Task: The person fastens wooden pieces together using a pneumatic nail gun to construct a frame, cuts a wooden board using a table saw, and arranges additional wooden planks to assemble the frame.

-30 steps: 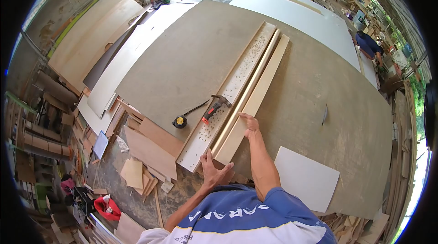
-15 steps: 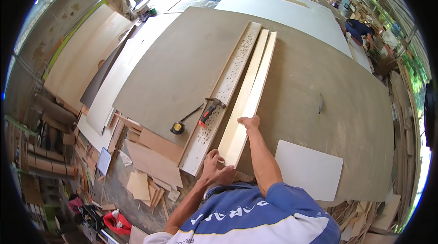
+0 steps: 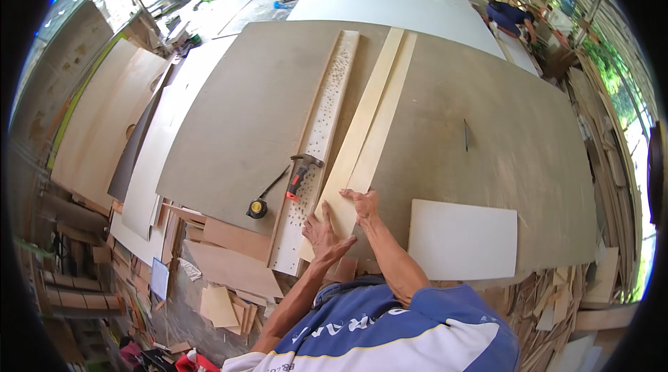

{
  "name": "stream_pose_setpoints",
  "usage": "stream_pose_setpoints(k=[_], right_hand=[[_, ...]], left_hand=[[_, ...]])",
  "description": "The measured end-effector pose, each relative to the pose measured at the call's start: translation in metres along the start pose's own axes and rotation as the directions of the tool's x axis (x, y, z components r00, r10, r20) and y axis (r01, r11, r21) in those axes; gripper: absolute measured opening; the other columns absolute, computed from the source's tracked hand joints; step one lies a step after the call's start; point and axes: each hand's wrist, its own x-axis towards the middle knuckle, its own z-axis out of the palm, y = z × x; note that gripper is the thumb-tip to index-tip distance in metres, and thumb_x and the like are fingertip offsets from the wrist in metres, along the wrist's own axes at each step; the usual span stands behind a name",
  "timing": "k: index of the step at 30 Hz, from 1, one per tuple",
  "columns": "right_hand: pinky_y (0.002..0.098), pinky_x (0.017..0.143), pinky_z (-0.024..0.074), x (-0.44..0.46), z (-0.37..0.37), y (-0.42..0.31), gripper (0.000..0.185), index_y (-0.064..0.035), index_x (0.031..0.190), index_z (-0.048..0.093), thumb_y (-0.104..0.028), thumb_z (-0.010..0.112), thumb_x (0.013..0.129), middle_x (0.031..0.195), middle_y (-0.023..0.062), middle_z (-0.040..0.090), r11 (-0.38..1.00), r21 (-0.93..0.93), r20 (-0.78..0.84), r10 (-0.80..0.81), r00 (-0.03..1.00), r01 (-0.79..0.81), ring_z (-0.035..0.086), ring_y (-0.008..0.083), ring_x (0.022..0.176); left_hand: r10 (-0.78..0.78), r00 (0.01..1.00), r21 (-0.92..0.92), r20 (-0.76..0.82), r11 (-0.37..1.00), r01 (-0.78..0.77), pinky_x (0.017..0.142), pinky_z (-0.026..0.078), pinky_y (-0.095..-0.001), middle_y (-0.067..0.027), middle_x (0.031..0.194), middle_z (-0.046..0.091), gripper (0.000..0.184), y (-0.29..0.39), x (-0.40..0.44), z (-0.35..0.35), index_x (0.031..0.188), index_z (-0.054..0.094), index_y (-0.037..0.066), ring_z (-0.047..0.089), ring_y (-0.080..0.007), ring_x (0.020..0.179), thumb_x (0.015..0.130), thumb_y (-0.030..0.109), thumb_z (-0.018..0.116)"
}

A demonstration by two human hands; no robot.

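Two long pale wooden strips [image 3: 367,113] lie side by side on a large brown board [image 3: 480,177]. My left hand [image 3: 324,235] rests on their near end with its fingers spread. A little farther up, my right hand [image 3: 362,205] touches the right strip near its outer edge, thumb stretched across the wood. To the left is a long shallow channel [image 3: 321,121] dotted with many small bits. A hammer with a black and red handle [image 3: 299,178] lies across the channel. Beside it on the board is a black and yellow tape measure [image 3: 257,208].
A white panel [image 3: 463,240] lies at the board's near right. A thin dark piece [image 3: 467,135] lies farther up. Wood offcuts [image 3: 221,306] are on the floor at left. Beyond the board are white sheets [image 3: 390,13] and another person [image 3: 511,17] crouching at the far right.
The two strips have turned from being partly upright to lying flat side by side. My hands stayed near their near end, and the whole view has shifted.
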Motion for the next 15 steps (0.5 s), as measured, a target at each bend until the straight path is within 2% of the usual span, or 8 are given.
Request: stream_pose_setpoints(k=[2, 4, 6, 8, 10, 11, 12, 15], right_hand=[[0.0316, 0.074, 0.0569, -0.012, -0.003, -0.007, 0.026, 0.0072, 0.092, 0.069, 0.009, 0.078, 0.067, 0.09, 0.0134, 0.072, 0.981, 0.181, 0.011, -0.074, 0.997, 0.071, 0.069, 0.0217, 0.075], [0.0315, 0.075, 0.0567, -0.023, -0.009, -0.019, 0.028, 0.0053, 0.095, 0.069, 0.008, 0.079, 0.069, 0.092, 0.0121, 0.072, 0.974, 0.18, -0.068, -0.124, 0.99, 0.134, 0.069, 0.0212, 0.078], [0.0315, 0.076, 0.0566, -0.024, -0.02, -0.022, 0.029, 0.0034, 0.097, 0.069, 0.007, 0.08, 0.07, 0.095, 0.0108, 0.072, 0.963, 0.173, -0.144, -0.18, 0.973, 0.204, 0.069, 0.0206, 0.08], [0.033, 0.083, 0.055, -0.02, -0.034, -0.025, 0.037, 0.0027, 0.106, 0.066, 0.006, 0.08, 0.072, 0.103, 0.0109, 0.07, 0.943, 0.187, -0.31, -0.21, 0.927, 0.276, 0.068, 0.021, 0.09], [0.0334, 0.086, 0.0534, -0.02, -0.046, -0.036, 0.041, 0.002, 0.11, 0.065, 0.005, 0.079, 0.073, 0.108, 0.0107, 0.069, 0.923, 0.197, -0.4, -0.232, 0.887, 0.33, 0.066, 0.0209, 0.095], [0.0339, 0.09, 0.0519, -0.022, -0.052, -0.041, 0.044, 0.0013, 0.115, 0.063, 0.005, 0.079, 0.073, 0.113, 0.0106, 0.067, 0.906, 0.209, -0.473, -0.237, 0.848, 0.369, 0.065, 0.0209, 0.1], [0.0339, 0.09, 0.0519, -0.023, -0.058, -0.045, 0.044, 0.0013, 0.115, 0.063, 0.005, 0.079, 0.073, 0.113, 0.0106, 0.067, 0.902, 0.203, -0.488, -0.244, 0.838, 0.38, 0.065, 0.0209, 0.1], [0.0348, 0.092, 0.0507, -0.02, -0.078, -0.048, 0.046, 0.0008, 0.118, 0.061, 0.003, 0.078, 0.075, 0.116, 0.0103, 0.065, 0.865, 0.316, -0.561, -0.162, 0.812, 0.39, 0.063, 0.0217, 0.103]], left_hand=[[0.163, 0.986, 0.003, -0.027, 0.987, -0.163, 0.107, 0.024, -0.0543, -0.026, 0.132, 0.032, 0.129, -0.003, -0.002, -0.007, 0.156, 0.02, 0.008, 0.029, -0.0427, 0.127, 0.052, 0.043, 0.087], [0.26, 0.965, 0.015, -0.029, 0.966, -0.26, 0.108, 0.024, -0.0546, -0.0265, 0.131, 0.032, 0.128, -0.004, 0.004, -0.006, 0.156, 0.02, 0.009, 0.03, -0.0439, 0.127, 0.052, 0.042, 0.087], [0.459, 0.888, 0.04, -0.01, 0.888, -0.458, 0.109, 0.023, -0.0544, -0.0273, 0.133, 0.032, 0.128, -0.003, 0.015, -0.005, 0.156, 0.019, 0.01, 0.031, -0.0447, 0.128, 0.052, 0.041, 0.087], [0.529, 0.848, 0.012, 0.014, 0.848, -0.529, 0.109, 0.024, -0.0541, -0.0277, 0.133, 0.035, 0.126, 0.008, 0.03, -0.01, 0.156, 0.022, 0.012, 0.033, -0.045, 0.127, 0.052, 0.04, 0.087], [0.682, 0.727, -0.025, 0.074, 0.73, -0.682, 0.109, 0.026, -0.0533, -0.0253, 0.135, 0.036, 0.12, 0.022, 0.046, -0.018, 0.155, 0.028, 0.013, 0.035, -0.0435, 0.126, 0.051, 0.037, 0.084], [0.698, 0.705, 0.001, 0.122, 0.711, -0.704, 0.109, 0.029, -0.0511, -0.024, 0.133, 0.04, 0.115, 0.034, 0.053, -0.025, 0.152, 0.035, 0.013, 0.038, -0.0427, 0.124, 0.051, 0.037, 0.084], [0.709, 0.693, -0.009, 0.128, 0.7, -0.714, 0.109, 0.029, -0.0511, -0.024, 0.133, 0.04, 0.115, 0.042, 0.061, -0.026, 0.152, 0.035, 0.013, 0.038, -0.0427, 0.124, 0.051, 0.037, 0.084], [0.784, 0.556, -0.019, 0.276, 0.583, -0.812, 0.107, 0.035, -0.0467, -0.0228, 0.126, 0.046, 0.104, 0.073, 0.082, -0.031, 0.147, 0.044, 0.013, 0.043, -0.0411, 0.12, 0.053, 0.035, 0.083]])
